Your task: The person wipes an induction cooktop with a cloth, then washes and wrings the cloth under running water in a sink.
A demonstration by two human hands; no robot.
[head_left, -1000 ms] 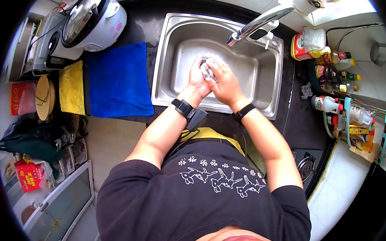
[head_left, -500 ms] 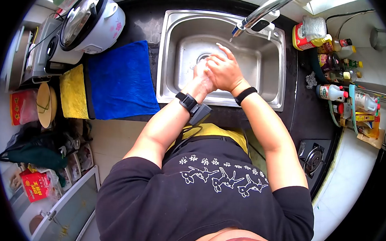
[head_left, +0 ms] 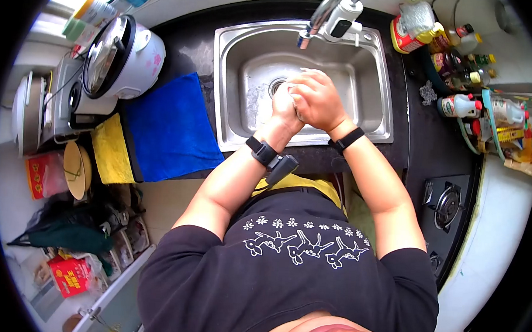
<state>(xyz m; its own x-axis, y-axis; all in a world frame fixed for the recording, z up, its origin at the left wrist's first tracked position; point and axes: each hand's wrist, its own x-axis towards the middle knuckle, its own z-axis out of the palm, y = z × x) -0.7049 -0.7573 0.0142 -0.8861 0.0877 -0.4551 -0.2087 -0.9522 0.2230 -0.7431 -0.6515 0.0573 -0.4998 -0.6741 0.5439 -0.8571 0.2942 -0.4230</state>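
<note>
My left hand (head_left: 286, 109) and my right hand (head_left: 320, 101) are clasped together above the steel sink (head_left: 366, 114). The right fingers wrap over the left hand, and the left fingers are mostly covered. A whitish film, possibly lather, shows on the skin; no other object is visible between the palms. Just beyond the hands, the faucet (head_left: 318, 17) reaches over the basin, with no water stream visible. Between the wrists and the far rim lies the drain (head_left: 276, 86), partly hidden by the hands.
Left of the sink lie a blue cloth (head_left: 174, 130) and a yellow cloth (head_left: 113, 150), with a rice cooker (head_left: 138, 61) behind them. Bottles (head_left: 458, 106) crowd the right side. A gas burner (head_left: 447, 204) sits at the right front.
The view has shifted slightly. My hands are still clasped, but the right hand has turned and its fingers now curl more closely over the left.
</note>
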